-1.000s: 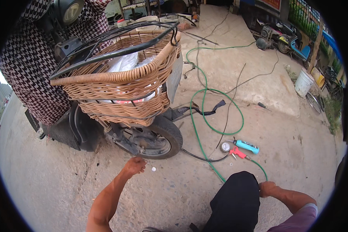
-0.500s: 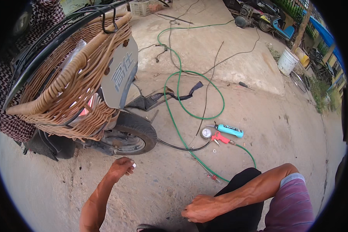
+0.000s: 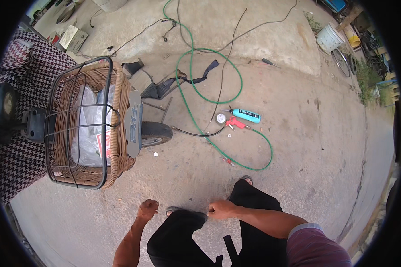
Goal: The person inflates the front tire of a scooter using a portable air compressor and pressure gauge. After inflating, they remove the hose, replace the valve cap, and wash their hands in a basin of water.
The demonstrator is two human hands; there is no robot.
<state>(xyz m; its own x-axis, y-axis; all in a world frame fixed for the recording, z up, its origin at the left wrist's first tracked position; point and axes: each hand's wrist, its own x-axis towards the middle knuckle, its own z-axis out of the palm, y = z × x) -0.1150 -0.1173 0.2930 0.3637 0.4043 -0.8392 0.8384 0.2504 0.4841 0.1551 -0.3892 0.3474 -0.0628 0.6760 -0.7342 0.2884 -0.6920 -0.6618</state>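
Note:
I look down from standing height at a concrete yard. My left hand (image 3: 147,209) hangs in a loose fist beside my left knee and holds nothing I can see. My right hand (image 3: 219,208) rests closed on my black trouser leg at the knee. Ahead on my left stands a scooter with a wicker front basket (image 3: 116,133) holding clear plastic bags; its front wheel (image 3: 155,132) points toward me. A small pale cap (image 3: 156,154) lies on the ground by the wheel. A tyre inflator with a round gauge (image 3: 221,118), red handle and teal body (image 3: 247,115) lies further out.
A green hose (image 3: 236,80) loops across the ground from the inflator. A black hose (image 3: 191,132) runs from the gauge to the wheel. A screwdriver (image 3: 269,62) and a white bucket (image 3: 329,37) lie at the far right. A houndstooth cover (image 3: 18,155) drapes the scooter.
I have risen and the view has swung over the basket. My left hand pulled back from the ground by the wheel. My right hand moved onto my knee.

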